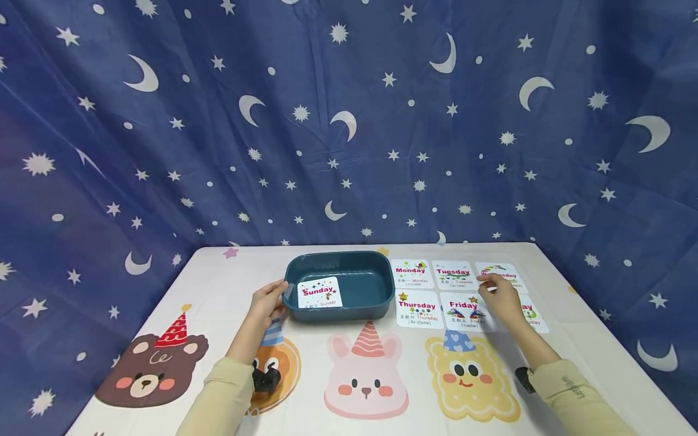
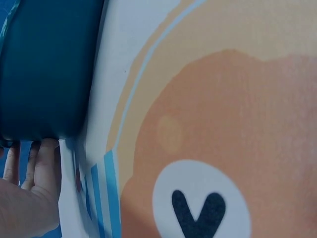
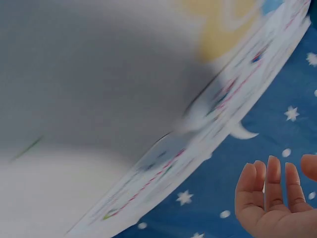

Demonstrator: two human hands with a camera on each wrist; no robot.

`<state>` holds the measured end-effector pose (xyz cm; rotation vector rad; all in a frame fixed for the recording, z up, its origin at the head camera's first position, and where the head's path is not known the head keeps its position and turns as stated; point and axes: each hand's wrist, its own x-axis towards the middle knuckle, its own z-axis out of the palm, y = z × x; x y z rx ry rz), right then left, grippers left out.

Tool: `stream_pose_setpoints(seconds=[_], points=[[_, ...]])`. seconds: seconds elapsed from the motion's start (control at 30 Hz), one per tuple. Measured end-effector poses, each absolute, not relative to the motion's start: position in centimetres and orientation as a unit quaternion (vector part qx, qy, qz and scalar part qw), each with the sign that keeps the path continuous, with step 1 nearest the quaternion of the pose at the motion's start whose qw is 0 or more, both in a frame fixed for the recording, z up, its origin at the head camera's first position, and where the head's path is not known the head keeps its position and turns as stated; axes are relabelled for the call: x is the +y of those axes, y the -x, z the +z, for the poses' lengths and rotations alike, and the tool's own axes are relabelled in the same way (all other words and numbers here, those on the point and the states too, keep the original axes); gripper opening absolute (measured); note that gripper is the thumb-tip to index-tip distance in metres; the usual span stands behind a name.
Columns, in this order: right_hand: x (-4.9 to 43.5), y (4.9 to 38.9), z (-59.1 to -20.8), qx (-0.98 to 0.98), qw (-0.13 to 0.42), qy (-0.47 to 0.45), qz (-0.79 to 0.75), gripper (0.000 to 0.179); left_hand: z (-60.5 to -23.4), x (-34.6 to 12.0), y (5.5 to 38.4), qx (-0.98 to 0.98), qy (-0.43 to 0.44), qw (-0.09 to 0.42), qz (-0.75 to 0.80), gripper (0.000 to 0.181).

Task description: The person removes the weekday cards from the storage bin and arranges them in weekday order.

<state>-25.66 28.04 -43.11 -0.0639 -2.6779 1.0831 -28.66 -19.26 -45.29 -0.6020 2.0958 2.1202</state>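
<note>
My left hand point(image 1: 268, 303) holds the left end of a dark teal plastic basin point(image 1: 369, 313), thumb at the rim and fingers against its outer wall. A Sunday card point(image 1: 319, 293) leans inside the basin at its left. My right hand point(image 1: 498, 297) hovers over the rows of cards with nothing held, its fingertips overlapping the left edge of the Wednesday card point(image 1: 508, 272); in the right wrist view its fingers point(image 3: 273, 183) are loosely raised. The hand and wrist partly cover the Friday card point(image 1: 460, 310) and a card ending in "ay" point(image 1: 533, 313).
A Monday card point(image 1: 412, 274) and a Tuesday card point(image 1: 454, 276) lie in the back row, with a Thursday card point(image 1: 419, 309) in front. The white tablecloth point(image 1: 212, 284) carries cartoon animal prints. A blue star-and-moon curtain point(image 1: 349, 169) hangs behind the table.
</note>
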Motion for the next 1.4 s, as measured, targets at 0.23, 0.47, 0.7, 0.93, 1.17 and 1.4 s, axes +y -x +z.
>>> stream_pose_setpoints(seconds=[0.23, 0.47, 0.7, 0.93, 1.17, 1.4], points=[[24.5, 25.6, -41.9, -0.905, 0.131, -0.022, 0.404, 0.024, -45.2, -19.0, 28.6, 0.683, 0.198, 0.045, 0.702, 0.045], [20.6, 25.9, -41.2, -0.874, 0.101, -0.044, 0.473, 0.023, -45.1, -19.1, 28.6, 0.685, 0.194, 0.045, 0.701, 0.047], [17.1, 26.1, -40.8, -0.846, 0.071, -0.056, 0.526, 0.022, -45.0, -19.1, 28.6, 0.685, 0.193, 0.044, 0.701, 0.046], [14.1, 26.7, -40.5, -0.841, 0.063, -0.067, 0.533, 0.022, -45.0, -19.1, 28.4, 0.682, 0.197, 0.043, 0.703, 0.046], [11.6, 27.6, -40.5, -0.833, 0.053, -0.084, 0.544, 0.020, -45.1, -19.2, 28.7, 0.692, 0.200, 0.050, 0.692, 0.046], [9.4, 27.8, -40.6, -0.823, 0.011, -0.069, 0.564, 0.019, -45.2, -19.3, 28.6, 0.691, 0.200, 0.050, 0.693, 0.045]])
